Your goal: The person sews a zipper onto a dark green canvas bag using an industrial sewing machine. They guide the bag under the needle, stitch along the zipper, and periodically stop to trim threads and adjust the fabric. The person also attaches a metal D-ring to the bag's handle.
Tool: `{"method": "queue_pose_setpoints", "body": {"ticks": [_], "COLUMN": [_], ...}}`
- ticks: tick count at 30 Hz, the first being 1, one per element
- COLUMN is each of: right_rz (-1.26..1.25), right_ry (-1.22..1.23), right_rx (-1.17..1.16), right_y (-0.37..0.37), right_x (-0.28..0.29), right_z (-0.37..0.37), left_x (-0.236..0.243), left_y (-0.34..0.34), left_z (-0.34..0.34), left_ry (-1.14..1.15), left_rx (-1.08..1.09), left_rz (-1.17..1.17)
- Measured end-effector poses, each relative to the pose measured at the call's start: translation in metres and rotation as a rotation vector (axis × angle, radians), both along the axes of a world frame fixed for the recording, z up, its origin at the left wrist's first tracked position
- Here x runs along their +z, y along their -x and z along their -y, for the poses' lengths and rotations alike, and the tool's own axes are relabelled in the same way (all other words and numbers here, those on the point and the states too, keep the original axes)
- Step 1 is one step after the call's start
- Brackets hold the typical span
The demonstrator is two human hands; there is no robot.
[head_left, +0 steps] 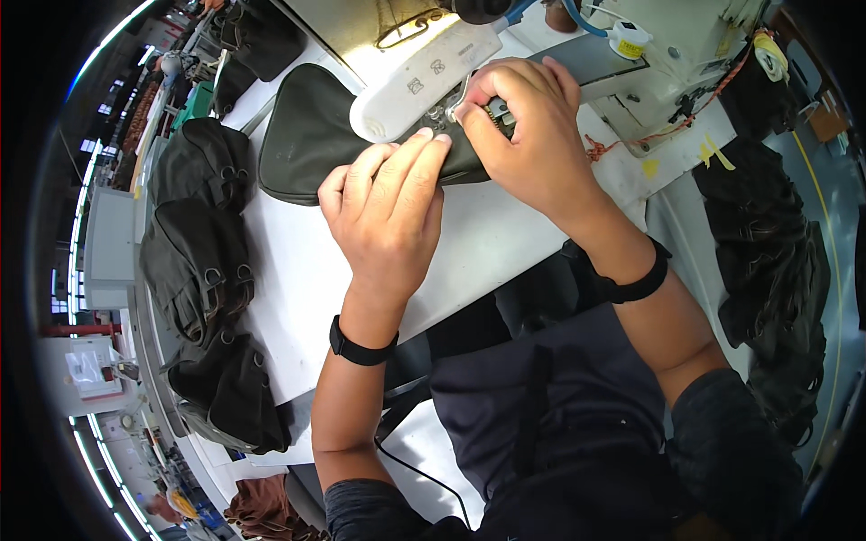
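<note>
A dark olive-green bag [305, 135] lies on the white work table under the pale head [406, 95] of a sewing machine. My left hand [386, 203] rests on the bag's near side, fingers stretched out flat and fingertips close to the needle area. Right beside the needle and presser foot [451, 113], my right hand [537, 135] is closed, thumb and forefinger brought together. What they pinch, if anything, is too small and partly hidden to tell. The part of the bag beneath my right hand is covered.
Several dark bags with metal rings [203, 261] lie along the table's left side. More dark fabric pieces [767, 243] hang at the right. An orange cord [672, 131] runs along the machine body [686, 63]. The table's near edge [469, 302] slants in front of me.
</note>
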State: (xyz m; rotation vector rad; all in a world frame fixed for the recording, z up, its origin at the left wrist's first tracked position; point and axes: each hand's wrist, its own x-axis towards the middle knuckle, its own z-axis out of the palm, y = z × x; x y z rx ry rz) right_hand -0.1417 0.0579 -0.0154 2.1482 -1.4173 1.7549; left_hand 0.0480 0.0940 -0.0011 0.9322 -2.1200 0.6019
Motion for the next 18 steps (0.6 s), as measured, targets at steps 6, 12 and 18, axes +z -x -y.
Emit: {"method": "queue_pose_setpoints", "body": {"ticks": [6, 12, 18], "right_rz": [0.015, 0.023, 0.021], "right_ry": [0.012, 0.050, 0.049], "right_rx": [0.003, 0.006, 0.005], "right_y": [0.0014, -0.0004, -0.0021], "right_x": [-0.0041, -0.0046, -0.0054], "right_z": [0.0022, 0.0018, -0.0007], "left_x": [-0.0020, -0.0045, -0.0051], "left_y": [0.0002, -0.0007, -0.0026], "left_z": [0.0035, 0.0044, 0.0061], "left_ry": [0.044, 0.068, 0.087], "left_rx": [0.007, 0.000, -0.022], "left_rz": [0.018, 0.004, -0.009]}}
